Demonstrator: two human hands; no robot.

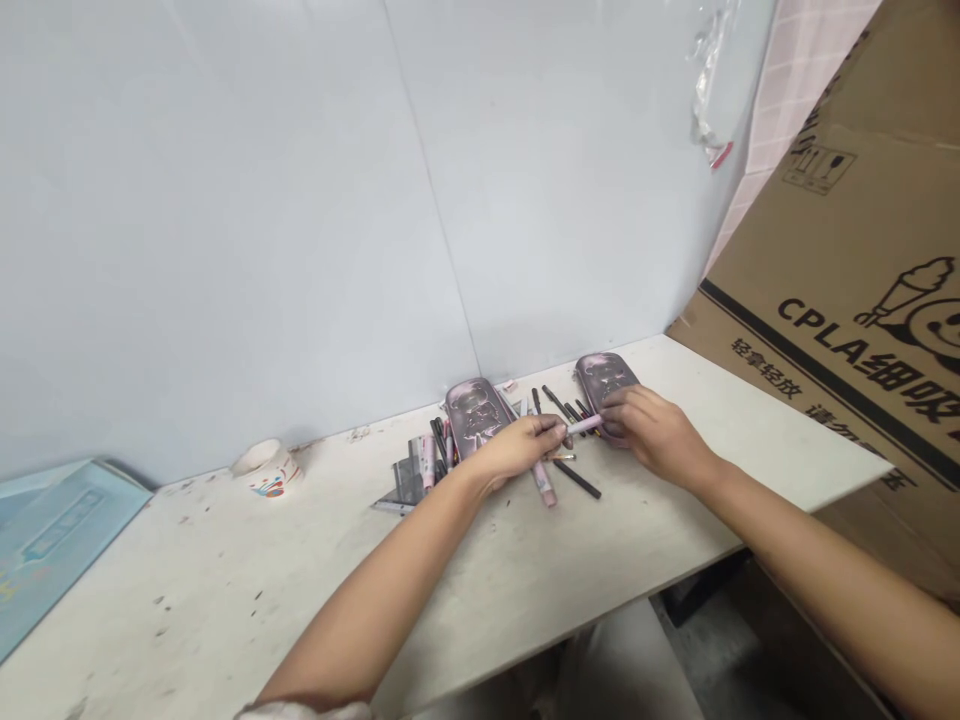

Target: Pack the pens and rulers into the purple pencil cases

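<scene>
A pale pink pen [583, 425] was held nearly level between the two hands: one end was pinched narrowly by the fingers of the left hand [517, 450], and the other was held by the curled fingers of the right hand [660, 430]. How tightly it was gripped could not be told. Had either pinch been loosened before the other was firm, the pen could have been tipped and dropped among the loose things beneath.

Nearer the body than the left fingertips, a pink tube [546, 488] and a black pen [581, 481] were seen lying on the bench [637, 530]. Being apparently round, they could have been set rolling toward the near edge by a brushed wrist.

Behind the right fingers, one embossed case [600, 370] was partly hidden, and it could have been nudged by the knuckles. Beyond the left hand, a second case [469, 403] was partly covered, so whether it was touched could not be judged. Left of that hand, just past the forearm, a dark set square [407, 482] could have been swept aside if the arm had been drawn outward.
</scene>
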